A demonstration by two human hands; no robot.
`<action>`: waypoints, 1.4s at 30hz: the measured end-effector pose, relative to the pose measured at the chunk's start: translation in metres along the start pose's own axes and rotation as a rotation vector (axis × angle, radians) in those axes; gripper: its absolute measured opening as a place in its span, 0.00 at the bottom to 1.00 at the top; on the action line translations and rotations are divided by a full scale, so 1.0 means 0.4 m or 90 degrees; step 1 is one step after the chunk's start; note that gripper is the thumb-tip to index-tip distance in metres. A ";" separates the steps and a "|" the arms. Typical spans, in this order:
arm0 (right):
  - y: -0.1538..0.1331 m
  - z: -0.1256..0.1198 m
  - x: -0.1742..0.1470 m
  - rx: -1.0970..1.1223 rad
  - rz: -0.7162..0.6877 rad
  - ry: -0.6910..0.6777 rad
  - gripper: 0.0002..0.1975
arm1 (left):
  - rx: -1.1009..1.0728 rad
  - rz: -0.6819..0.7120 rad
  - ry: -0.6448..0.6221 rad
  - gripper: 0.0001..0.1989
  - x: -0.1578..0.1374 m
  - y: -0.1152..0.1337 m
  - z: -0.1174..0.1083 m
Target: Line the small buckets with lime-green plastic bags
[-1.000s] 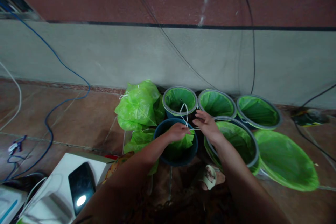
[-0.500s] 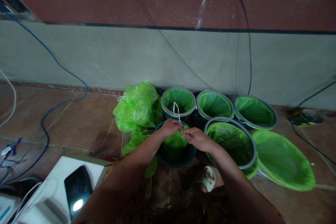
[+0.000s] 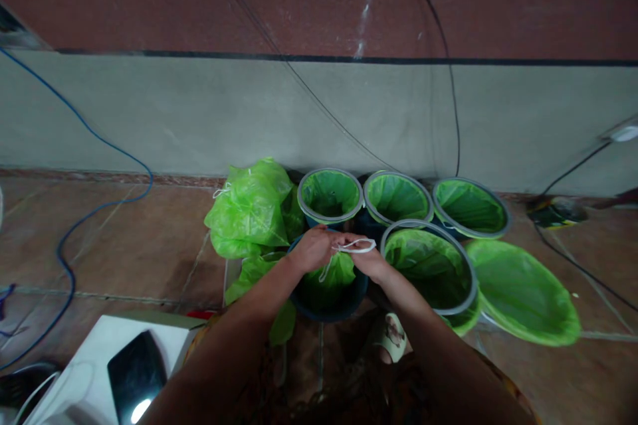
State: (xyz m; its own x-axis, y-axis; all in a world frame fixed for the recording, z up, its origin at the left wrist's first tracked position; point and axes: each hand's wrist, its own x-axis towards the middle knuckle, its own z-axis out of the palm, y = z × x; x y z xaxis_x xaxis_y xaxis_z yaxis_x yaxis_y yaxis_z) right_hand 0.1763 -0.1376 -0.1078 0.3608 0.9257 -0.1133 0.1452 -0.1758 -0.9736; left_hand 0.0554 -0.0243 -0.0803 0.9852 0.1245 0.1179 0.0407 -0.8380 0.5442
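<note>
In front of me stands a dark blue bin (image 3: 329,313) with a green plastic bag (image 3: 331,284) gathered up inside it. Over its mouth my left hand (image 3: 314,250) and my right hand (image 3: 366,263) meet, fingers closed at the neck of the bag. A white drawstring (image 3: 366,250) runs between the fingers; its loop lies across my right hand, and a loose end hangs down over the bag. The fingertips partly hide each other.
Several grey-rimmed bins (image 3: 397,196) with green liners stand along the wall and to the right. A lidless-looking green-covered round (image 3: 523,292) leans beside them. Full green bags (image 3: 252,206) lie left. A phone (image 3: 135,372) rests on a white box (image 3: 92,352); a blue cable (image 3: 72,272) crosses the floor.
My hands have come closer together. The drawstring loop, upright before, now lies flat to the right over my right hand. The view has shifted slightly.
</note>
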 end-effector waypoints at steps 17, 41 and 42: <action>-0.020 -0.011 -0.006 -0.081 0.054 0.088 0.11 | -0.206 -0.199 0.221 0.08 0.015 0.016 0.024; -0.015 -0.077 -0.006 -0.247 0.096 0.125 0.19 | -0.316 -0.474 -0.022 0.14 0.003 -0.031 -0.017; -0.011 -0.075 -0.005 -0.212 0.101 0.127 0.20 | -0.338 -0.486 -0.023 0.15 0.005 -0.028 -0.019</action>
State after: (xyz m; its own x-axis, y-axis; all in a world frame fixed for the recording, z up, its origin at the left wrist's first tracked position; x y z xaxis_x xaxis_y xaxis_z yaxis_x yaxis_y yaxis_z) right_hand 0.2025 -0.1487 -0.0975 0.5695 0.8011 -0.1844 0.3516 -0.4402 -0.8262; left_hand 0.0558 -0.0106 -0.0800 0.7277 0.5175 -0.4503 0.6074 -0.1812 0.7734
